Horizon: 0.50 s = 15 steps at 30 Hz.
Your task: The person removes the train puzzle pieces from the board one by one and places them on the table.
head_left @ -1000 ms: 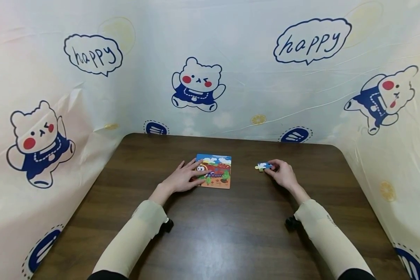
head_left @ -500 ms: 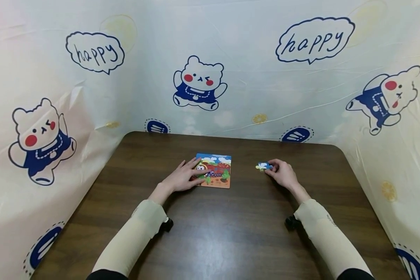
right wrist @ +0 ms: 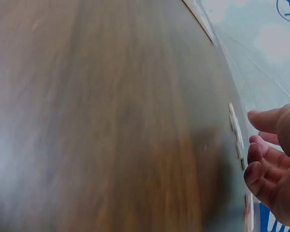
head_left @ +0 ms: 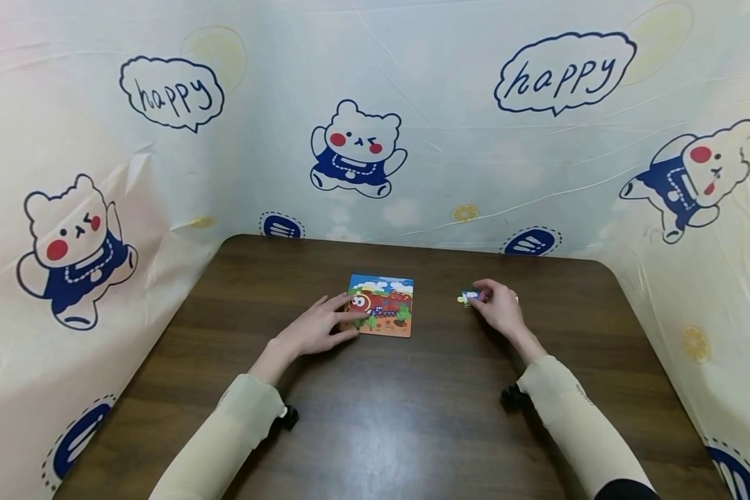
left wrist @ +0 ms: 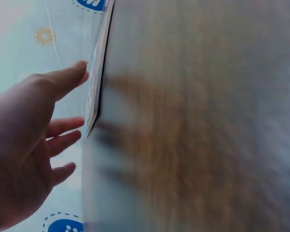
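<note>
A square picture puzzle (head_left: 390, 305) with a red cartoon train lies flat on the brown table. My left hand (head_left: 315, 330) is at its left side, fingers extended over the lower-left corner. In the left wrist view, the fingertips look slightly apart from the puzzle board (left wrist: 97, 77). To the right lies a small blue, white and yellow cluster of jigsaw pieces (head_left: 467, 298). My right hand (head_left: 501, 310) is beside it, and its fingertips hide part of the cluster. The right wrist view shows thin jigsaw pieces (right wrist: 236, 130) on the table and the bent fingers just above, gripping nothing visible.
Bare wooden tabletop (head_left: 375, 417) extends in front of the hands and between the puzzle and the loose pieces. A pale cloth (head_left: 275, 153) with bear drawings hangs behind and at both sides of the table.
My left hand has drawn back towards the lower left, uncovering more of the puzzle. My right hand has shifted slightly left and back, fingers loosening at the pieces. The puzzle stays in place.
</note>
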Available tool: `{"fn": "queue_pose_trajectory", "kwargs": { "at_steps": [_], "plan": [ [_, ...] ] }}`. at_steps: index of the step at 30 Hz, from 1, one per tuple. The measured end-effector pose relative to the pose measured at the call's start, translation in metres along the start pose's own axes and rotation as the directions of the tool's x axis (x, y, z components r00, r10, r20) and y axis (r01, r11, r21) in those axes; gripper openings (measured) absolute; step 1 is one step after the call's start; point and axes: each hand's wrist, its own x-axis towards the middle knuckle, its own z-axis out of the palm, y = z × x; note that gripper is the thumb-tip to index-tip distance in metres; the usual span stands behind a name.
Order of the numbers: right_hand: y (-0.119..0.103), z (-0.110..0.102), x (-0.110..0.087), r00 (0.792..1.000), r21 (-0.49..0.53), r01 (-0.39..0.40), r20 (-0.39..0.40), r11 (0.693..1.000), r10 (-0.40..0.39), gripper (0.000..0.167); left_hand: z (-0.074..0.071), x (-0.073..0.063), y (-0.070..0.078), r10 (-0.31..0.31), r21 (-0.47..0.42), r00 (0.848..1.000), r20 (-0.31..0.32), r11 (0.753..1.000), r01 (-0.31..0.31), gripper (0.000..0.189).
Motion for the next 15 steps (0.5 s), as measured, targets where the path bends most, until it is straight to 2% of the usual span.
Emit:
{"fn": "queue_pose_trajectory", "kwargs": {
  "at_steps": [3,7,15],
  "plan": [
    [-0.008,0.006,0.005,1.000,0.026,0.027,0.004,0.999,-0.027,0.035,0.002,-0.006,0.000,0.010,0.008,1.000,0.007,1.000,-0.010,0.054],
    [-0.024,0.020,0.013,0.997,0.088,0.056,0.049,0.994,-0.061,0.038,0.006,-0.009,0.000,0.023,0.012,1.000,0.021,1.000,-0.023,0.057],
    [-0.069,0.061,0.029,0.985,0.211,0.054,0.147,0.976,-0.086,0.040,0.009,-0.011,0.000,0.015,0.007,0.999,0.031,1.000,-0.015,0.060]
  ]
}}
